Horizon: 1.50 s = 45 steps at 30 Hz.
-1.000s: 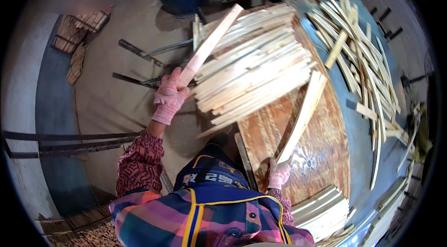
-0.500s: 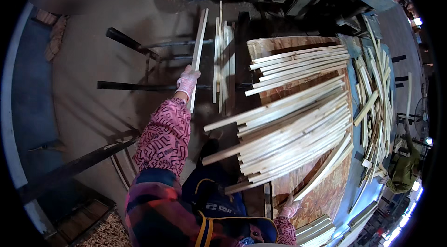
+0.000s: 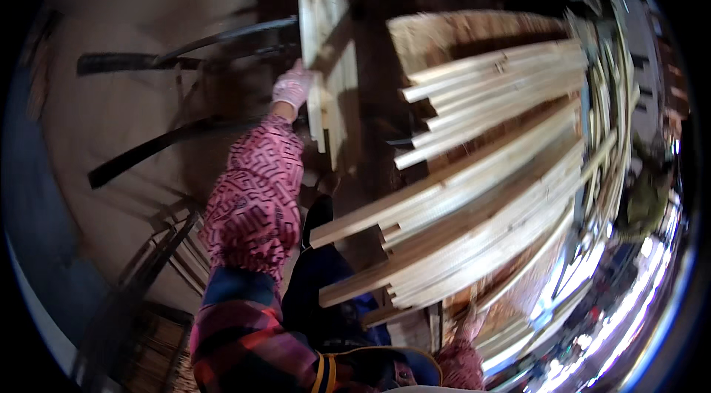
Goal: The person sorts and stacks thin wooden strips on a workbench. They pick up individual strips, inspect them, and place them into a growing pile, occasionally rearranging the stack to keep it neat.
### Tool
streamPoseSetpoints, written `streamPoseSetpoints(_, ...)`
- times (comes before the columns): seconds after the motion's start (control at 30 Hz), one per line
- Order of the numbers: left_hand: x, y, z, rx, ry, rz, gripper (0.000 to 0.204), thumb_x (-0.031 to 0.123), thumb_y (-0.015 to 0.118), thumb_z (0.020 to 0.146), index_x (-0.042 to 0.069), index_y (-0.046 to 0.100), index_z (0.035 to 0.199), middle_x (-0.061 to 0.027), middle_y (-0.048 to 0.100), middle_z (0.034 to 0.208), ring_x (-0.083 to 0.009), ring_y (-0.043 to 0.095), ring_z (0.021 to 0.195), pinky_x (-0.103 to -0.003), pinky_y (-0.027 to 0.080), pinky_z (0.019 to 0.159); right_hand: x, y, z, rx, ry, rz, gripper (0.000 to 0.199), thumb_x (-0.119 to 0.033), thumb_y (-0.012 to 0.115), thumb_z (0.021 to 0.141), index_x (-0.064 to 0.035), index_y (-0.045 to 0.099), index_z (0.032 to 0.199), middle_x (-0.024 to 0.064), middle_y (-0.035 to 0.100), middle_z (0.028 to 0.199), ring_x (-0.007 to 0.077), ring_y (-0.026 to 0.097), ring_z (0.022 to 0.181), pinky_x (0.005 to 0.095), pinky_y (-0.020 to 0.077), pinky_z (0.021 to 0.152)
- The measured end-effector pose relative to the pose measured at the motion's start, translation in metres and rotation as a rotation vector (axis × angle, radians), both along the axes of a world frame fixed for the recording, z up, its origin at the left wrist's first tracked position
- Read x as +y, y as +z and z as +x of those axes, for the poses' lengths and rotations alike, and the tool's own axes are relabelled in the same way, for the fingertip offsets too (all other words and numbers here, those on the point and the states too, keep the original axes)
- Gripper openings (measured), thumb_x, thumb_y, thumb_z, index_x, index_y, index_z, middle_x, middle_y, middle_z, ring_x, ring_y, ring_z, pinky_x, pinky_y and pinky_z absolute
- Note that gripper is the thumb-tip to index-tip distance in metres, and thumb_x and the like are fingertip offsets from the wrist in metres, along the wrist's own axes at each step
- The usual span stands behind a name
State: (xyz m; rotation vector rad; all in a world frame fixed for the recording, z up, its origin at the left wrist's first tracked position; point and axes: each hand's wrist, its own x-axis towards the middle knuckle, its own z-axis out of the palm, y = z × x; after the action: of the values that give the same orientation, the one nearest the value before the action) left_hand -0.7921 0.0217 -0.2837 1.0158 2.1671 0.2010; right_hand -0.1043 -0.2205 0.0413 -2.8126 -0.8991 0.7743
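My left hand [image 3: 292,88], in a pink glove with a pink patterned sleeve, reaches forward and grips the edge of a pale wooden slat [image 3: 317,108]. That slat lies against a narrow stack of slats [image 3: 329,30] pointing away from me. A big fan of long pale slats [image 3: 489,171] lies across a plywood table [image 3: 466,30] to my right. My right hand [image 3: 468,325], also gloved, is low at the table's near edge under the slat ends. Motion blur hides what its fingers are doing.
Dark metal bars [image 3: 170,145] and a rack frame [image 3: 222,45] lie on the concrete floor to the left of the stack. More slats are heaped along the far right side of the table [image 3: 618,89]. A dark frame [image 3: 159,260] stands by my left leg.
The view has swung closer and to the left. My left hand has brought its slat down beside the narrow stack. My right hand stays at the table's near edge.
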Motion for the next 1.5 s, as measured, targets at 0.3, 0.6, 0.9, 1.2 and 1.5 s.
streamPoseSetpoints(0.3, -0.064, 0.205, 0.071, -0.220, 0.399, 0.439, 0.057, 0.020, 0.056, 0.100, -0.005, 0.037, 0.148, -0.0167, 0.040, 0.154, -0.0253, 0.038, 0.142, -0.035, 0.028, 0.117, 0.005, 0.008, 0.070, -0.034, 0.059, -0.119, 0.045, -0.041, 0.061, 0.095, -0.0063, 0.064, 0.123, 0.0151, 0.068, 0.097, 0.0190, 0.067, 0.086, 0.0302, 0.0531, 0.080)
streamPoseSetpoints(0.6, -0.148, 0.381, 0.402, -0.748, -0.560, 0.551, 0.048, 0.021, 0.064, 0.096, 0.000, 0.053, 0.138, -0.0180, 0.056, 0.139, -0.0264, 0.057, 0.125, -0.038, 0.043, 0.109, -0.013, 0.011, 0.032, 0.720, -0.383, 0.351, 0.038, -0.030, 0.068, 0.092, -0.0031, 0.067, 0.119, 0.0114, 0.069, 0.107, 0.0208, 0.064, 0.098, 0.0340, 0.0509, 0.087)
streamPoseSetpoints(0.9, -0.172, 0.324, 0.601, -1.586, 0.194, -0.217, 0.096, 0.079, 0.042, 0.086, -0.005, 0.051, 0.131, -0.0201, 0.067, 0.110, -0.0339, 0.069, 0.091, -0.047, 0.061, 0.079, -0.018, 0.007, 0.114, 0.411, 0.169, 0.280, 0.039, -0.033, 0.056, 0.098, -0.0112, 0.061, 0.129, 0.0159, 0.069, 0.113, 0.0296, 0.068, 0.101, 0.0395, 0.0570, 0.082)
streamPoseSetpoints(1.2, -0.186, 0.341, 0.612, -0.990, -0.124, 0.039, 0.059, 0.051, 0.056, 0.097, 0.000, 0.058, 0.125, -0.0176, 0.068, 0.108, -0.0310, 0.069, 0.077, -0.041, 0.061, 0.066, 0.020, -0.016, 0.089, 0.100, 0.192, -0.017, 0.077, -0.033, 0.075, 0.080, -0.0126, 0.042, 0.146, 0.0205, 0.064, 0.121, 0.0314, 0.067, 0.103, 0.0415, 0.0533, 0.088)
streamPoseSetpoints(1.5, -0.219, 0.255, 0.526, 0.483, -0.813, 0.541, 0.074, 0.034, 0.071, 0.080, 0.018, 0.043, 0.146, -0.0124, 0.034, 0.152, -0.0384, 0.030, 0.139, -0.049, 0.033, 0.113, -0.037, -0.042, 0.154, 1.328, -0.520, 0.453, 0.044, -0.007, 0.063, 0.090, -0.0026, 0.059, 0.133, 0.0091, 0.068, 0.110, 0.0185, 0.063, 0.096, 0.0330, 0.0515, 0.086)
